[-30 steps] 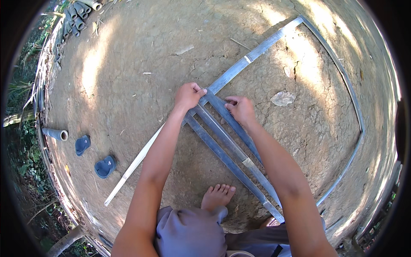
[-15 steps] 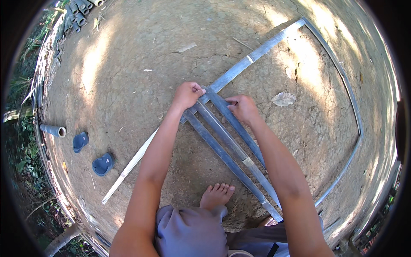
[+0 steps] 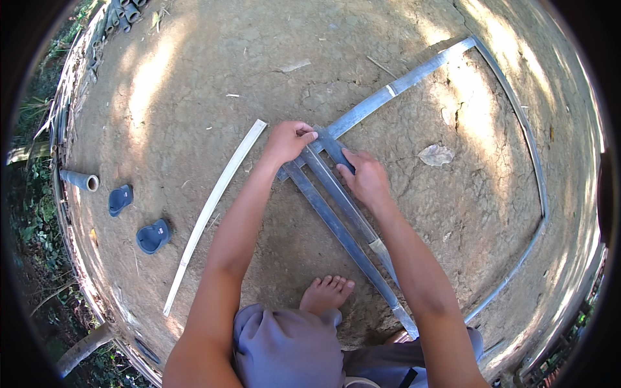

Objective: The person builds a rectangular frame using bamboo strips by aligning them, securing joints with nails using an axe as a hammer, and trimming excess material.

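Several dark split-bamboo strips lie on the ground before me. My left hand is closed, thumb and fingers pinching at the upper end of the right strip, where it overlaps a crossing strip. Farther down that same strip, my right hand is closed on it, the forefinger along its face. Left of it, a middle strip and a left strip run toward my feet, their upper ends at the crossing. My right forearm hides part of the strips' lower ends.
A pale strip lies left of my left forearm. Blue sandals and a bamboo tube sit at far left. Thin strips outline the right side around a dry leaf. My bare foot stands below the strips.
The pale strip's upper end has swung out left from beneath my left arm. My right hand has closed more fully on the right strip. The whole view has shifted slightly.
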A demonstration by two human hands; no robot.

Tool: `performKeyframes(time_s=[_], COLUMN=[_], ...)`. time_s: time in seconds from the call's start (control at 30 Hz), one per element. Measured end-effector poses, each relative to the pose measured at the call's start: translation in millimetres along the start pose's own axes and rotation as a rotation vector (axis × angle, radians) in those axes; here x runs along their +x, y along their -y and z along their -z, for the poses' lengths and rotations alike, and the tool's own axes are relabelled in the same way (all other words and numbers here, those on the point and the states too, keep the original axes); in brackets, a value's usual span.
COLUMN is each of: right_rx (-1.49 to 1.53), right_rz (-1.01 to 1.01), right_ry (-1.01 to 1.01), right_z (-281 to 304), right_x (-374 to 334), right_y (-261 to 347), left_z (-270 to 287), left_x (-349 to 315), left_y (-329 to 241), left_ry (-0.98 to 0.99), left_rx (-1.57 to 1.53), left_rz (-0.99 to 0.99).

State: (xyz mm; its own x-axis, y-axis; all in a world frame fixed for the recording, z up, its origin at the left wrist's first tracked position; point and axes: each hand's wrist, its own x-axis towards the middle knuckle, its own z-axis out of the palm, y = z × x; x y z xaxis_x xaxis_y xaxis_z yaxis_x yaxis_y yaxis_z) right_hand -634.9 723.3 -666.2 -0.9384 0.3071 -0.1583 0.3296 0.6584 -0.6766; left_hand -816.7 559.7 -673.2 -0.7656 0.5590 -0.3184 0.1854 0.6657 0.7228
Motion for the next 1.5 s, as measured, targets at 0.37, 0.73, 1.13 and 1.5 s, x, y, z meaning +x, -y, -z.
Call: performKeyframes(time_s=[0.37, 0.73, 1.13, 1.5], right_rx=[-0.079, -0.255, -0.632, -0.209], right_rz=[-0.056, -0.108, -0.228, -1.473], right_ry=[0.011, 0.101, 0.249, -0.769], right_z=[-6, 7, 268, 162], right_x=[-5, 8, -237, -835], right_y=[10, 29, -114, -183], left_z=[-22, -17, -18, 36], left_x=[5, 23, 51, 77], left_y=[3, 0, 75, 68], left_ry=[0.003, 0.012, 0.267, -0.310], left_rx=[0.005, -0.031, -0.051, 0.816], left_rz=[0.144, 0.193, 0.304, -0.250])
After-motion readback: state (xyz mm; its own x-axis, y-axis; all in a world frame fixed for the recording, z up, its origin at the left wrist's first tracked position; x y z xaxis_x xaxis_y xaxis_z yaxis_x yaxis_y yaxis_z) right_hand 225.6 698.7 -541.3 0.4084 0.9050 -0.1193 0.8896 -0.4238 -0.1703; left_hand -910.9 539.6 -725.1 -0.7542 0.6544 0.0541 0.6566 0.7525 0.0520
